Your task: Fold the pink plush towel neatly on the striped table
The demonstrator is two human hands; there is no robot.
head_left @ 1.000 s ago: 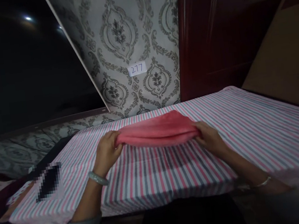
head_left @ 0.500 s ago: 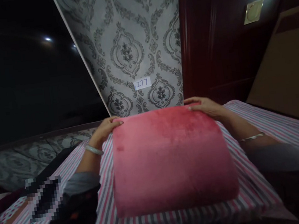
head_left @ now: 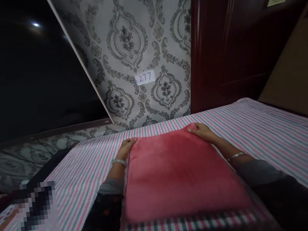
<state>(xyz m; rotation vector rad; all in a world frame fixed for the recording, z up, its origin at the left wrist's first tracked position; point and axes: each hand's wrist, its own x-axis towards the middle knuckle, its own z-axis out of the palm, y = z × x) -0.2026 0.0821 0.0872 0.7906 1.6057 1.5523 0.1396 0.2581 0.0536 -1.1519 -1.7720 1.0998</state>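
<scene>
A flat, roughly rectangular pink plush cloth (head_left: 177, 169) lies in front of me, its pile darker red toward the far right. My left hand (head_left: 128, 147) is closed on its far left corner, thumb on top. At the far right corner my right hand (head_left: 203, 132) pinches the edge in the same way. The fingers beneath the cloth are hidden on both sides. Under the cloth spreads a striped sheet (head_left: 80, 177) in pink, grey and white, showing along the near edge too.
A large dark screen (head_left: 26, 78) stands at the left. Patterned wallpaper (head_left: 128, 40) with a paper label (head_left: 145, 77) reading 277 is straight ahead. On the right are a dark red wood panel (head_left: 218, 47) and a brown board (head_left: 299, 60). A pixelated patch covers something at lower left.
Both hands have come lower and closer together with the cloth's far edge, which now lies in front of the wall on the sheet. The camera view has tilted slightly.
</scene>
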